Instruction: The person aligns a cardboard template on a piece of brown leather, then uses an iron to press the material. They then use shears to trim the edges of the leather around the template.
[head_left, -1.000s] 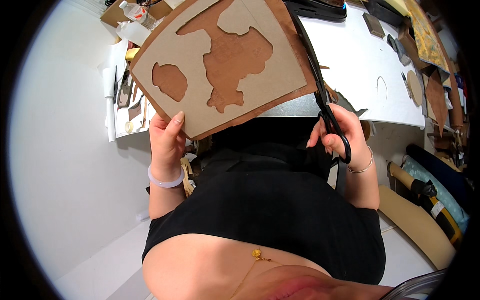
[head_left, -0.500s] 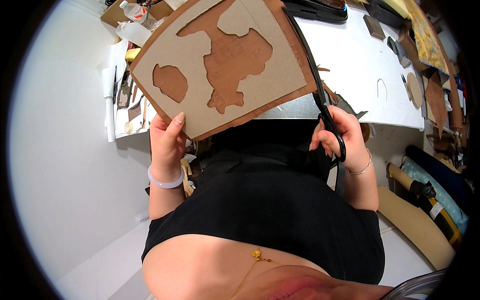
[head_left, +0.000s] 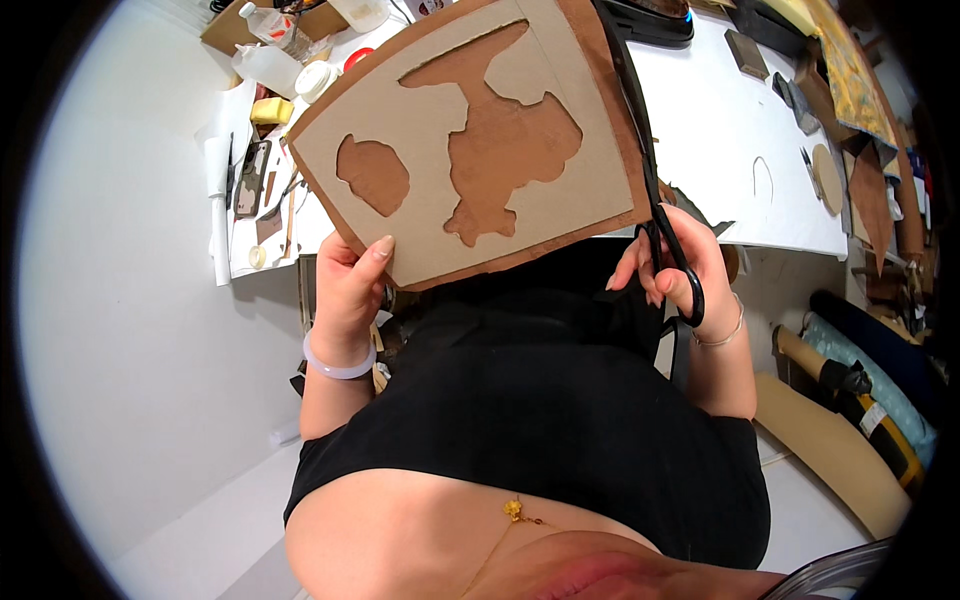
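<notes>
A sheet of brown leather (head_left: pixel 622 110) is held up before me, with a beige cardboard stencil (head_left: pixel 428 135) lying on it. Brown shows through the stencil's two cutouts, one large and irregular, the other roughly oval. My left hand (head_left: pixel 350 290) pinches the near left corner of both layers, thumb on top. In my right hand (head_left: pixel 697 262) is a pair of black scissors (head_left: pixel 650 178), fingers through the handle loops. Their long blades run along the leather's right edge; how far the blades are parted is hard to make out.
Behind the sheet is a white worktable (head_left: pixel 720 120). Plastic bottles (head_left: pixel 268 68), a yellow block (head_left: pixel 271 110) and a phone (head_left: pixel 252 180) sit at its left. A black case (head_left: pixel 650 25), a dark block (head_left: pixel 747 54) and a tan oval piece (head_left: pixel 828 180) lie toward the right.
The leather and stencil have shifted right and slightly toward me, with my left hand moving along. The scissors have tilted and moved a little right, staying at the leather's edge.
</notes>
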